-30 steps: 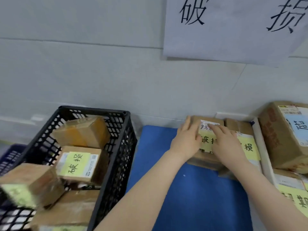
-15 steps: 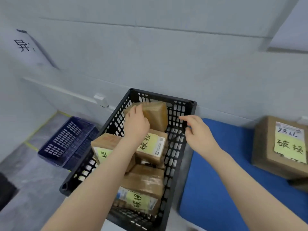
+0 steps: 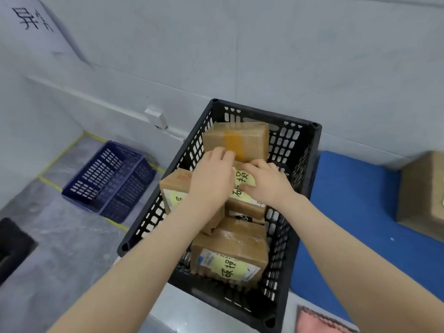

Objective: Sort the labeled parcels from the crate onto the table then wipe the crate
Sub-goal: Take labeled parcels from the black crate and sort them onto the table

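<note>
Crate: black plastic crate point(image 3: 298, 164) with slotted walls, between the grey floor side and the blue mat; four cardboard parcels show inside.
Left hand: left hand point(image 3: 211, 179) lies on top of the middle parcel point(image 3: 245, 203), fingers bent down over its far edge, clamped on it, right at the foot of the far box.
Right hand: right hand point(image 3: 264, 181) is on the same parcel's yellow label, fingers bent, thumb flat on the label; can't tell whether it grips or only rests.
Middle parcel: in the crate centre, stacked on others, handwritten yellow label facing up, mostly hidden by both hands.
Far parcel: taped box point(image 3: 240, 140) at the crate's far end, orange tape strip across it, leaning against the back wall.
Left parcel: left box point(image 3: 175, 186) against the crate's left wall, tilted, yellow label partly seen, the left forearm crossing it.
Near parcel: near box point(image 3: 230, 260) at the near end, yellow label and printed shipping label up.
Table: blue mat point(image 3: 348, 193) right of the crate; one sorted parcel point(image 3: 422, 188) sits on it at the right edge.
Cloth: pink cloth point(image 3: 319, 320) at the bottom, near the crate's near corner.
Floor: blue basket point(image 3: 108, 179) left of the crate, well apart.
Wall: paper sign point(image 3: 31, 22) top left, writing cut off.
</note>
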`<control>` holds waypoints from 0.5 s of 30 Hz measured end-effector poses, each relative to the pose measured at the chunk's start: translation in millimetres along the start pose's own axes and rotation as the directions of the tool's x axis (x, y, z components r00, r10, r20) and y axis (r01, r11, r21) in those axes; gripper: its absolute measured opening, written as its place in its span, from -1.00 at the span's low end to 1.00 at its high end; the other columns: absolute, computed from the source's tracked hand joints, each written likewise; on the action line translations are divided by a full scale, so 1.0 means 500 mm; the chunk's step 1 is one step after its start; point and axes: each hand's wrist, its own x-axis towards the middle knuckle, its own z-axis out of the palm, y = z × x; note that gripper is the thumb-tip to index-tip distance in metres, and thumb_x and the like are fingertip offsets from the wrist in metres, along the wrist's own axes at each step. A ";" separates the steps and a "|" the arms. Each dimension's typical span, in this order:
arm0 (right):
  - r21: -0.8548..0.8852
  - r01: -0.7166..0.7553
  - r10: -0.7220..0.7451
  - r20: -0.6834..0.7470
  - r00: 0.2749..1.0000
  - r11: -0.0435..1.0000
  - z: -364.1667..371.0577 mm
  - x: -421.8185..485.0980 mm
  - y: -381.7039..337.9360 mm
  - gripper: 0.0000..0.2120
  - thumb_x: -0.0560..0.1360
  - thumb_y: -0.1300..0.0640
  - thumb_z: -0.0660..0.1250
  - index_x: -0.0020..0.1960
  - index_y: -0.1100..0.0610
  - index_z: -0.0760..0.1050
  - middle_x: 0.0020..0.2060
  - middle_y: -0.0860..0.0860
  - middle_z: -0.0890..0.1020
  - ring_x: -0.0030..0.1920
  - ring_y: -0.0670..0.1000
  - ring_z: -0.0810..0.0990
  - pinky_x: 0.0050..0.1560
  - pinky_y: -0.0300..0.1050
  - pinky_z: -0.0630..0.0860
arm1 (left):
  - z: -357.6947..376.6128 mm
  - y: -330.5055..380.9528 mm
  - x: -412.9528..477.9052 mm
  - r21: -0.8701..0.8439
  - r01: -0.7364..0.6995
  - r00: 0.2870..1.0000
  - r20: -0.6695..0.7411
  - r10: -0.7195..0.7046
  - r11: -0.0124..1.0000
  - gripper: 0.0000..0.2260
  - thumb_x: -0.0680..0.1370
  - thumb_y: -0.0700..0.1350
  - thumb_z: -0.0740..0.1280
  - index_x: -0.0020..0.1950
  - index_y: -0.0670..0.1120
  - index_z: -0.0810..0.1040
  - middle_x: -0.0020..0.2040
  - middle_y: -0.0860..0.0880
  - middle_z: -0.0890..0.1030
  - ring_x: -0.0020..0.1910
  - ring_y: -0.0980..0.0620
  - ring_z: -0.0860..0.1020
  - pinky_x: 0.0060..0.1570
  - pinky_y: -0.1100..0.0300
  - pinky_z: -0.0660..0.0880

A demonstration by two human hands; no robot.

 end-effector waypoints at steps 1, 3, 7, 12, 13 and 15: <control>-0.002 -0.012 0.012 0.004 1.000 1.000 -0.003 -0.004 0.007 -0.52 0.50 -0.08 0.25 0.40 -0.19 0.27 0.30 -0.01 0.37 0.28 0.18 0.32 0.21 0.21 0.41 | 0.003 0.029 -0.027 -0.025 -0.066 0.997 -0.033 0.065 0.998 -0.68 0.54 -0.20 0.16 0.28 -0.13 0.48 0.25 -0.10 0.49 0.16 -0.11 0.48 0.04 0.05 0.50; -0.007 -0.025 0.025 0.027 0.999 1.000 -0.006 -0.017 0.024 -0.55 0.51 0.01 0.22 0.38 -0.16 0.27 0.22 0.02 0.39 0.22 0.18 0.37 0.16 0.20 0.44 | 0.021 0.087 -0.093 -0.129 -0.104 0.994 0.001 0.105 0.986 -0.70 0.52 -0.18 0.19 0.25 -0.11 0.46 0.20 -0.07 0.48 0.03 -0.08 0.52 -0.18 0.09 0.53; 0.019 -0.069 0.068 0.043 0.997 0.997 -0.014 -0.036 0.032 -0.54 0.51 0.15 0.22 0.35 -0.18 0.30 0.01 -0.01 0.37 0.09 0.15 0.45 0.07 0.13 0.50 | 0.080 0.130 -0.150 -0.222 0.194 0.973 0.169 -0.159 0.955 -0.52 0.60 -0.07 0.16 0.50 -0.06 0.15 0.49 -0.11 0.15 0.26 -0.13 0.42 0.01 0.05 0.51; 0.108 0.027 -0.031 0.040 0.999 0.994 -0.024 -0.028 0.031 -0.51 0.48 0.27 0.23 0.37 -0.04 0.37 0.26 0.06 0.37 0.16 0.08 0.50 0.16 -0.08 0.47 | 0.107 0.165 -0.146 -0.217 0.386 0.922 0.131 -0.366 0.897 -0.46 0.61 -0.01 0.16 0.55 -0.06 0.06 0.56 -0.11 -0.02 0.34 -0.16 0.28 0.03 0.00 0.53; 0.127 0.058 -0.067 0.067 0.996 0.990 -0.023 -0.029 0.033 -0.48 0.48 0.30 0.23 0.40 -0.01 0.35 0.35 0.05 0.33 0.26 0.06 0.45 0.20 -0.15 0.42 | 0.114 0.173 -0.154 -0.201 0.415 0.909 0.136 -0.394 0.887 -0.46 0.61 0.01 0.15 0.54 -0.06 0.07 0.55 -0.10 0.01 0.31 -0.17 0.30 0.00 0.01 0.52; 0.110 0.105 -0.117 0.114 0.986 0.988 -0.023 -0.029 0.036 -0.45 0.49 0.32 0.23 0.44 0.00 0.30 0.46 0.04 0.23 0.37 0.05 0.36 0.25 -0.17 0.37 | 0.126 0.176 -0.166 -0.207 0.477 0.877 0.185 -0.444 0.854 -0.48 0.63 0.03 0.10 0.55 -0.06 0.06 0.56 -0.10 0.01 0.25 -0.20 0.37 0.01 0.01 0.48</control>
